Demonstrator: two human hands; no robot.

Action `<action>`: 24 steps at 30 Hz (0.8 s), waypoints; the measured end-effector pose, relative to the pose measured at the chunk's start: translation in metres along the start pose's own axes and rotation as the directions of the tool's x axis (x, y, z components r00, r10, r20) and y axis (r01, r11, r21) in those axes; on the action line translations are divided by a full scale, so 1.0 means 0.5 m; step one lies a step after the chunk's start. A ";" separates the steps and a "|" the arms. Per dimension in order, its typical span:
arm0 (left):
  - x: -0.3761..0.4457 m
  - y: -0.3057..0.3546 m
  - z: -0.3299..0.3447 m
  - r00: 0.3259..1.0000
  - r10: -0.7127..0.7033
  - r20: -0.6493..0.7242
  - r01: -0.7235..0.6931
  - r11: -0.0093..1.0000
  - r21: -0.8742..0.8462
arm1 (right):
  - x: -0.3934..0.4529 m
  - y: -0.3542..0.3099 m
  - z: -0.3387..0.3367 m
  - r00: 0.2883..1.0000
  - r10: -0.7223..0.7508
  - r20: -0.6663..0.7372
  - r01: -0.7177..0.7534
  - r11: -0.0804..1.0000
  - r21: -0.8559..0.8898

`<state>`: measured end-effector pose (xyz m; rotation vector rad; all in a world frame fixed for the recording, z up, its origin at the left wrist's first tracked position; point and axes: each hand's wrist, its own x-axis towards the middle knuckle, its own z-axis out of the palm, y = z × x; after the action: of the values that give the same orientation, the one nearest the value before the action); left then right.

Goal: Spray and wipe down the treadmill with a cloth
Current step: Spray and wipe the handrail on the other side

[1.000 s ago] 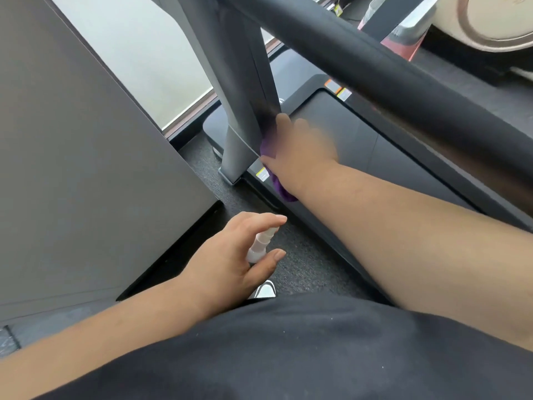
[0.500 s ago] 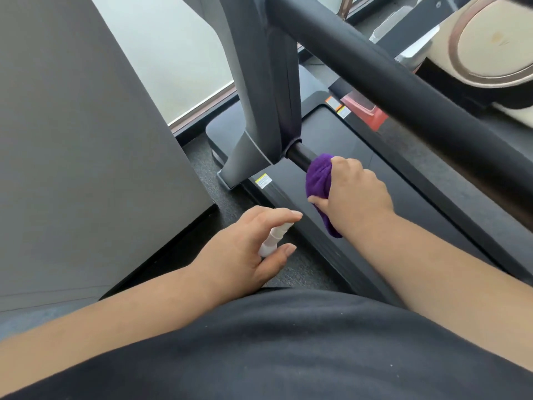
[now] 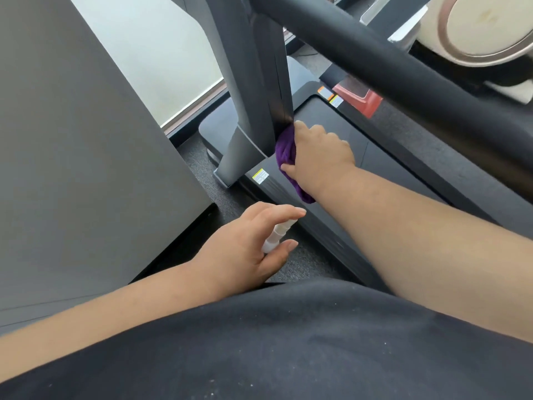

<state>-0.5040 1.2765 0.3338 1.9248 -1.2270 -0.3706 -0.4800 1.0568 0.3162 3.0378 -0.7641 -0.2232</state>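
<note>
Dark carpet (image 3: pixel 310 262) lying under treadmill (image 3: pixel 331 134). My right hand (image 3: pixel 318 154) gripping purple cloth (image 3: pixel 285 153), pressing it against grey upright post (image 3: pixel 253 90). My left hand (image 3: pixel 245 249) gripping white spray bottle (image 3: pixel 277 235) beside deck.

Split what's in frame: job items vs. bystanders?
In the job:
purple cloth, pressed to the treadmill upright by the right hand
white spray bottle, held in the left hand
treadmill deck

Bystanders:
grey panel
red-based machine
beige machine
</note>
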 end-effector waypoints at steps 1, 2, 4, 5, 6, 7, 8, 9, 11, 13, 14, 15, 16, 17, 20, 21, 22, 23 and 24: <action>0.003 0.009 0.005 1.000 0.013 0.002 -0.013 1.000 0.003 | -0.012 0.008 -0.002 1.000 -0.018 0.009 0.018 1.000 -0.017; 0.006 0.018 0.009 1.000 0.022 0.003 -0.022 1.000 0.001 | -0.026 0.018 -0.003 0.999 -0.034 0.014 0.034 0.999 -0.030; 0.008 0.036 0.015 0.999 0.032 0.013 -0.032 0.999 -0.004 | -0.058 0.046 -0.005 0.999 -0.042 0.014 0.043 0.999 -0.025; 0.009 0.044 0.019 0.999 0.036 0.020 -0.036 0.999 -0.002 | -0.075 0.061 -0.005 0.999 -0.035 0.012 0.035 0.999 -0.011; 0.010 0.054 0.027 0.999 0.040 0.031 -0.040 0.999 0.004 | -0.091 0.077 -0.004 1.000 -0.026 0.007 0.026 1.000 0.000; 0.012 0.066 0.037 0.998 0.045 0.045 -0.046 0.999 0.010 | -0.108 0.092 -0.003 1.000 -0.020 0.001 0.020 1.000 0.003; 0.015 0.080 0.051 0.997 0.055 0.061 -0.056 0.998 0.012 | -0.127 0.108 -0.001 1.000 -0.014 -0.005 0.014 1.000 0.000; 0.019 0.096 0.067 0.994 0.070 0.079 -0.071 0.997 0.010 | -0.146 0.124 0.001 1.000 -0.008 -0.009 0.008 1.000 -0.003; 0.024 0.126 0.101 0.987 0.111 0.117 -0.112 0.994 0.000 | -0.188 0.158 0.006 1.000 0.010 -0.012 -0.010 1.000 -0.003; 0.026 0.149 0.133 0.977 0.154 0.150 -0.155 0.988 -0.005 | -0.233 0.193 0.009 0.999 0.034 -0.023 -0.034 0.999 0.001; 0.026 0.158 0.146 0.974 0.162 0.159 -0.163 0.987 -0.011 | -0.256 0.210 0.010 0.999 0.044 -0.032 -0.044 0.999 0.000; 0.025 0.166 0.158 0.974 0.162 0.161 -0.161 0.987 -0.022 | -0.279 0.227 0.011 0.998 0.050 -0.041 -0.050 0.999 -0.004; 0.024 0.174 0.168 0.974 0.158 0.160 -0.155 0.987 -0.033 | -0.303 0.242 0.012 0.997 0.053 -0.048 -0.053 0.999 -0.012; 0.023 0.184 0.178 0.975 0.156 0.159 -0.152 0.988 -0.041 | -0.327 0.257 0.013 0.997 0.053 -0.049 -0.054 0.998 -0.021; 0.014 0.216 0.201 0.965 0.191 0.182 -0.181 0.981 -0.068 | -0.389 0.292 0.022 0.999 0.009 -0.038 -0.012 0.997 -0.081; 0.011 0.225 0.208 0.961 0.200 0.191 -0.190 0.979 -0.071 | -0.404 0.300 0.026 0.999 -0.019 -0.027 0.017 0.995 -0.093; 0.007 0.232 0.213 0.960 0.201 0.196 -0.191 0.979 -0.068 | -0.415 0.306 0.028 0.999 -0.044 -0.017 0.042 0.994 -0.096; 0.003 0.238 0.217 0.961 0.195 0.197 -0.186 0.980 -0.063 | -0.423 0.309 0.029 0.998 -0.062 -0.010 0.061 0.994 -0.096; -0.003 0.243 0.220 0.963 0.189 0.194 -0.181 0.982 -0.059 | -0.429 0.311 0.028 0.997 -0.074 -0.006 0.073 0.993 -0.096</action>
<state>-0.6479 1.2009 0.3559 1.7528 -1.5053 -0.4945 -0.7423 1.0210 0.3374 2.9767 -0.6226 -0.2380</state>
